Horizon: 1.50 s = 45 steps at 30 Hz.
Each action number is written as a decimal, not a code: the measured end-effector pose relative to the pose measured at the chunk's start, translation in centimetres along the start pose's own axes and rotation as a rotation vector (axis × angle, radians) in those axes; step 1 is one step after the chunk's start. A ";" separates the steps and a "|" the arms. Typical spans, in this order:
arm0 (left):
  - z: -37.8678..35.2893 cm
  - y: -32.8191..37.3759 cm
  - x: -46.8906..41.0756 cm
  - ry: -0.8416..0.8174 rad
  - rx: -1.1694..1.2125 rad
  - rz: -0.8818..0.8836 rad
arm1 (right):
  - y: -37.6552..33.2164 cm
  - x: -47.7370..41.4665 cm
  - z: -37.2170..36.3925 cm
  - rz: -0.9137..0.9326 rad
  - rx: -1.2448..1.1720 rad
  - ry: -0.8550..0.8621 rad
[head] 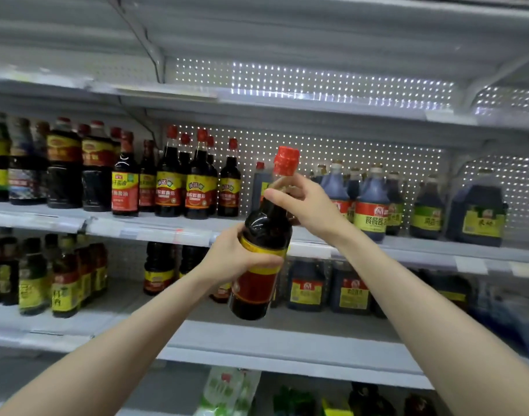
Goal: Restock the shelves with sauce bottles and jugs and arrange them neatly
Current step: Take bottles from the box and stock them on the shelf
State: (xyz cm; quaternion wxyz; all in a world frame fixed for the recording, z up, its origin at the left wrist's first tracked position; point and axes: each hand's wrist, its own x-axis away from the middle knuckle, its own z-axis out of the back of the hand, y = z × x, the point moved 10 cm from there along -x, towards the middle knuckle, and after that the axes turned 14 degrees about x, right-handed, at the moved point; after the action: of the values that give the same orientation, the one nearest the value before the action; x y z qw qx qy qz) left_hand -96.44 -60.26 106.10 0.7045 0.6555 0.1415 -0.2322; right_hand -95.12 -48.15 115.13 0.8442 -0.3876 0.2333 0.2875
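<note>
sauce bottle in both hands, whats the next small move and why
Probably lift the sauce bottle forward and stand it upright on the middle shelf, in what looks like a gap between the red-capped bottles and the jugs. The left hand grips its body, the right hand its neck, and it hangs tilted, not yet on any shelf.

Pale grey metal shelves (pixel 287 336) stand before a perforated back panel (pixel 362 151) speckled with bright light.
</note>
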 end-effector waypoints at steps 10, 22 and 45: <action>4.2 2.1 -3.7 0.048 0.004 -0.081 | -0.9 -4.2 -3.8 -0.023 0.052 -0.161; 13.5 2.5 -8.4 -0.015 0.076 -0.137 | -5.2 -11.6 -9.0 0.044 0.103 -0.010; 23.1 -1.6 -18.5 -0.073 0.185 -0.203 | -5.3 -22.2 -15.2 0.036 0.158 0.178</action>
State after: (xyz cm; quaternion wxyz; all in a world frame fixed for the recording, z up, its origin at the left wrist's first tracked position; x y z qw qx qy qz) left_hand -115.40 -80.53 116.36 0.6187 0.6911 0.1592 -0.3382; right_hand -110.31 -69.75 122.62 0.8428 -0.3396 0.3360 0.2478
